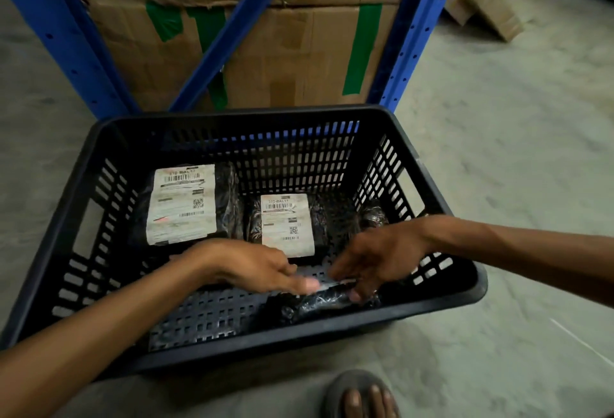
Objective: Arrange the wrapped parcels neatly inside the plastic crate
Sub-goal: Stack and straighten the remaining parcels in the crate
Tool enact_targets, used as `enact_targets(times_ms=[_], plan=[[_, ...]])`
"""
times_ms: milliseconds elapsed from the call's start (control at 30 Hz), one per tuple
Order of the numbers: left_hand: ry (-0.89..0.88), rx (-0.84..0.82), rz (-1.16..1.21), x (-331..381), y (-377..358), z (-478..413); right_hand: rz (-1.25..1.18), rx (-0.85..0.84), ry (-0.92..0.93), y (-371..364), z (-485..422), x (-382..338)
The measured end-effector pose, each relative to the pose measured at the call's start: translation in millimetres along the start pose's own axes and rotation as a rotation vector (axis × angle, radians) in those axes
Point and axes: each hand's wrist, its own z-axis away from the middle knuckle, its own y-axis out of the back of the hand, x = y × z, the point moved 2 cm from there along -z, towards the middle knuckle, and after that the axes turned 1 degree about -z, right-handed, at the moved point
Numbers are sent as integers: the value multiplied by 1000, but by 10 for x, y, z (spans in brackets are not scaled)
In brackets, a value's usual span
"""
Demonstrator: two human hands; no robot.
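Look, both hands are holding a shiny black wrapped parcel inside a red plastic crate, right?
Nearly. The head view shows the plastic crate is black, not red. The rest holds: left hand and right hand are holding a shiny black wrapped parcel inside it.

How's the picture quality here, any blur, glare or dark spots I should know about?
Head view: dim overall, with the crate interior nearly black; both hands, left and right, are motion-blurred at the fingers; plastic wrap on the near parcel glints; the wide lens bends the blue rack posts; label print is too soft to read fully.
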Motion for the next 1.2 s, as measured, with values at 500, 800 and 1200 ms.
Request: enact_targets(times_ms=[500,800,1200], plan=[[-118,204,149,-80,97,281,-304,42,0,327,83,96],[-137,619,1152,-91,98,411,-1439,512,-249,421,-86,302],[280,903,824,66,226,82,-1132,612,-265,375,-436,199]])
